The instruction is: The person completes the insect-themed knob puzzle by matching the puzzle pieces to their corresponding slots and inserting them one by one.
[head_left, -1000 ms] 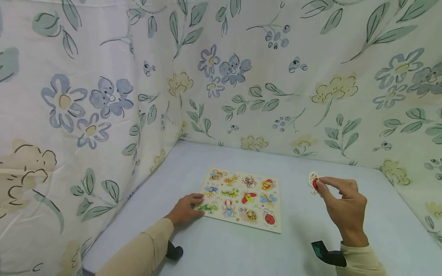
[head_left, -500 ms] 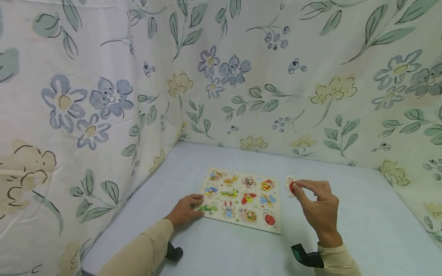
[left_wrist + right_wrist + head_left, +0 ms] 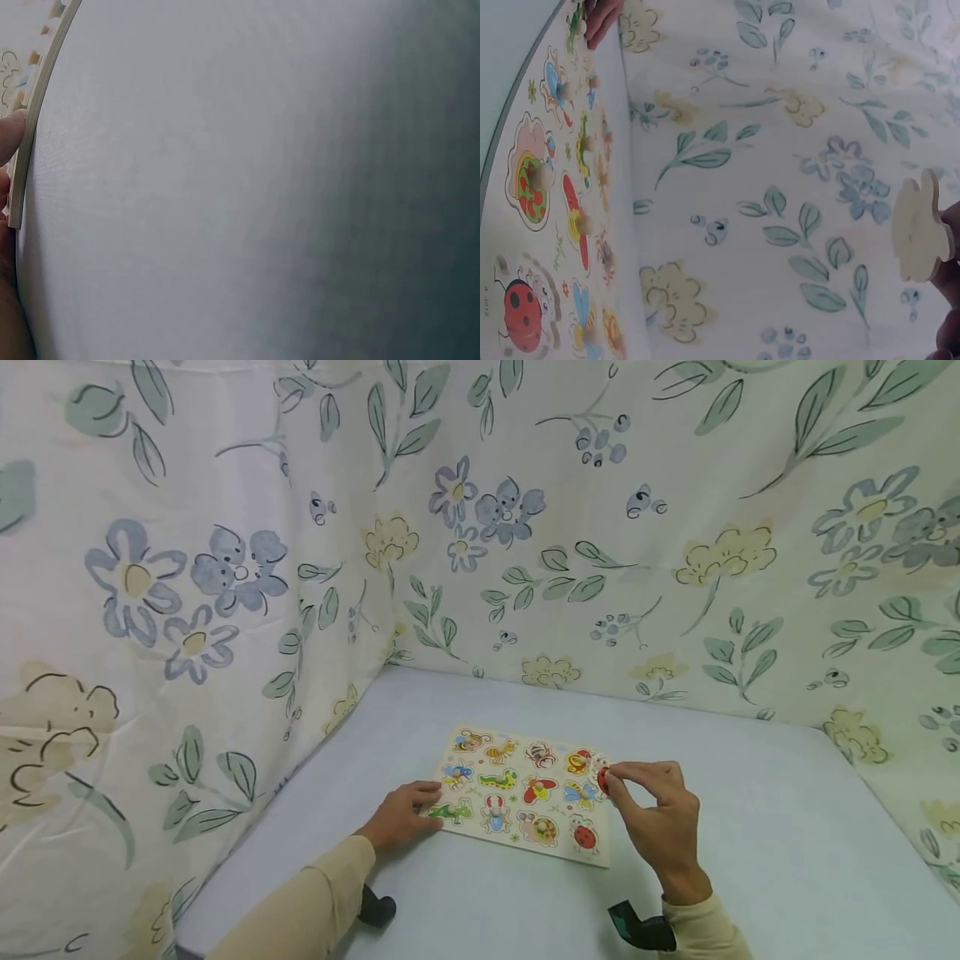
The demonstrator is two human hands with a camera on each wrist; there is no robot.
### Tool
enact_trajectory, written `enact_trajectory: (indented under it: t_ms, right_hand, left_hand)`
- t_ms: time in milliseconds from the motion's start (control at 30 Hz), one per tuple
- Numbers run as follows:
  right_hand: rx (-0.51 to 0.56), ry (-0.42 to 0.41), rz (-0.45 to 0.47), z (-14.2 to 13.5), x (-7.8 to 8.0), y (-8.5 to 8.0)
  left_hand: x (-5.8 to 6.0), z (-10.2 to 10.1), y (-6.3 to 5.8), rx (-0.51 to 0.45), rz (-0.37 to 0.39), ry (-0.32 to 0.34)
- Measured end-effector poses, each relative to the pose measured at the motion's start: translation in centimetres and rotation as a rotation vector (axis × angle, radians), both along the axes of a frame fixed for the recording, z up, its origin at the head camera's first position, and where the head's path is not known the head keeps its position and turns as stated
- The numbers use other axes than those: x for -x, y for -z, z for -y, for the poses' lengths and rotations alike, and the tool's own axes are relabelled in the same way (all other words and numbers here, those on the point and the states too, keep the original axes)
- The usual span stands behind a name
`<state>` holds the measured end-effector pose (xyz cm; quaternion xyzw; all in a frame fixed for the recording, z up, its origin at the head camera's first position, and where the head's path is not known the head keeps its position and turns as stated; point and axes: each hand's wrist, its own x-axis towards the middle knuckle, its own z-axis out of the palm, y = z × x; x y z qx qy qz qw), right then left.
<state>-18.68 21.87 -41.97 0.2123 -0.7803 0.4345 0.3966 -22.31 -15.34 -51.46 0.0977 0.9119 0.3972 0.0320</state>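
Observation:
A wooden peg puzzle board with several bug pictures lies on the table. My left hand holds its left side; in the left wrist view the thumb rests over the edge. Between thumb and fingertips, my right hand pinches a ladybug puzzle piece, overlapping the board's right edge in the head view. From the right wrist, the piece shows its plain wood back, raised off the board. A printed ladybug slot sits at the board's near right corner, with a snail piece to its left.
The pale table extends around the board. Floral curtains hang at the back and left. Black wrist mounts protrude from both cuffs, low over the table.
My right hand has carried the ladybug puzzle piece leftward and slightly nearer, from beside the board to over its right edge. The left hand has kept its place on the board.

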Motion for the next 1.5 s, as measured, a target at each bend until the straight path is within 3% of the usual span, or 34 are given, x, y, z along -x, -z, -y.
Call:
enact_trajectory:
  t_ms: [200, 367, 700, 1000, 1333, 1500]
  right_hand:
    - [-0.001, -0.04, -0.029, 0.5, 0.3, 0.8]
    - [-0.025, -0.037, -0.009, 0.8, 0.5, 1.7]
    - [-0.061, -0.039, 0.03, 0.7, 1.5, 3.0]
    - [-0.108, 0.048, 0.195, 0.6, 1.9, 5.6]
    - [-0.134, 0.055, 0.326, 0.5, 2.1, 6.5]
    - [-0.188, 0.07, 0.471, 0.3, 2.2, 7.1]
  left_hand:
    - [0.0, -0.1, -0.1, 0.006, 0.012, -0.002]
    - [-0.1, -0.1, -0.3, 0.003, 0.02, -0.025]
    - [0.5, 0.0, -0.9, 0.008, 0.0, -0.012]
    - [-0.1, -0.1, -0.7, 0.003, 0.04, -0.016]
    - [-0.1, -0.4, -1.1, -0.004, 0.027, -0.018]
    - [-0.1, -0.3, -0.8, 0.006, 0.029, -0.02]
